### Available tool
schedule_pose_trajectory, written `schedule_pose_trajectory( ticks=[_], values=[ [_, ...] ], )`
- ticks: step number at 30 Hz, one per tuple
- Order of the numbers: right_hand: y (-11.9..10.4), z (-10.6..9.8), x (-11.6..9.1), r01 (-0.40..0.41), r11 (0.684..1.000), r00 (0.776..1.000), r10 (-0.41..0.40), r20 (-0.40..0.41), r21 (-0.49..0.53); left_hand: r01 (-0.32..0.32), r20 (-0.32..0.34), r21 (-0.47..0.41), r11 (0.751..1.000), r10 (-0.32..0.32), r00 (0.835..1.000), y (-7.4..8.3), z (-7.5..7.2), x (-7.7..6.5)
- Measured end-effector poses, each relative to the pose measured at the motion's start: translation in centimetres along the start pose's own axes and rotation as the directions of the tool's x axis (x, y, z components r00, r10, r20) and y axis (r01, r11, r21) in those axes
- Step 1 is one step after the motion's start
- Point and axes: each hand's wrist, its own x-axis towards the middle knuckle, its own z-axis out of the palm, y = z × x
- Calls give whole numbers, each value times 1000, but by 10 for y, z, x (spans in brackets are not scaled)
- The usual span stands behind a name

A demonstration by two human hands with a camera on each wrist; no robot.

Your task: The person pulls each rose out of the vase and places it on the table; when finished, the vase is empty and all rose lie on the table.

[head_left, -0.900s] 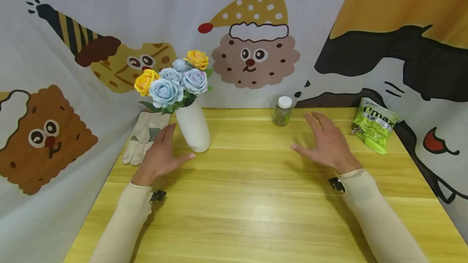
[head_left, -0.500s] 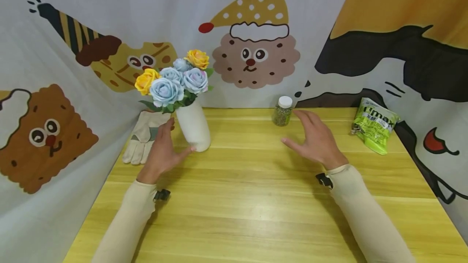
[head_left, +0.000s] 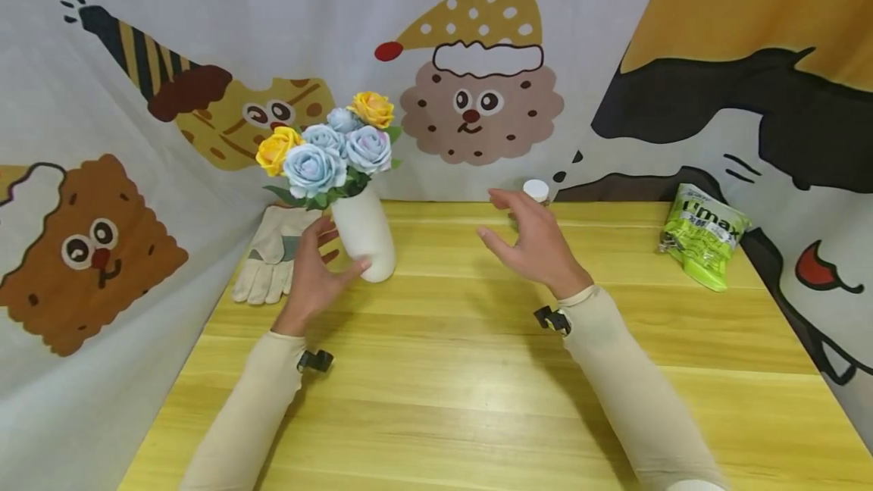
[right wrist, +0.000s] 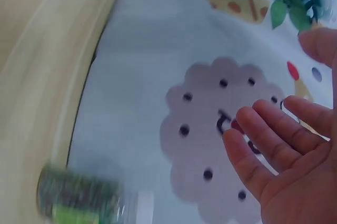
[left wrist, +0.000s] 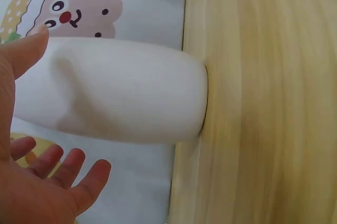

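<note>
A white vase stands at the back left of the table, filled with blue and yellow artificial roses. My left hand is beside the vase, thumb and fingers spread around its left side. The left wrist view shows the vase between the thumb and the fingers; whether the skin touches it I cannot tell. In mid-table my right hand hovers with its fingers loosely bent and nothing in them. Behind it, a small jar with a white lid is mostly hidden; the right wrist view shows the jar blurred.
A pair of pale work gloves lies left of the vase. A green snack bag lies at the right edge of the wooden table. A printed cloth hangs behind and along the sides.
My right hand has moved left, away from the bag and in front of the jar. My left hand has shifted slightly right, closer around the vase. The vase stays in place.
</note>
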Motion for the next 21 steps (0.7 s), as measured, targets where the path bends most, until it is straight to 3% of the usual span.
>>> schedule_pose_trajectory(
  ticks=[4, 8, 15, 21],
  values=[
    [-17, 15, 15, 27, 995, 999, -22, -49, 97, 73, 4, -127, 989, -73, 997, 2, 4, 3],
    [-35, 30, 31, 58, 980, 995, -41, -95, 190, 106, 15, -190, 976, -105, 994, 2, 7, 5],
    [-61, 53, 56, 60, 942, 992, -21, -122, 330, 126, 27, -194, 973, -123, 992, -4, 15, 8],
    [-78, 70, 72, 52, 921, 992, -4, -124, 387, 154, 13, -189, 970, -154, 988, -8, 19, 9]
  ],
)
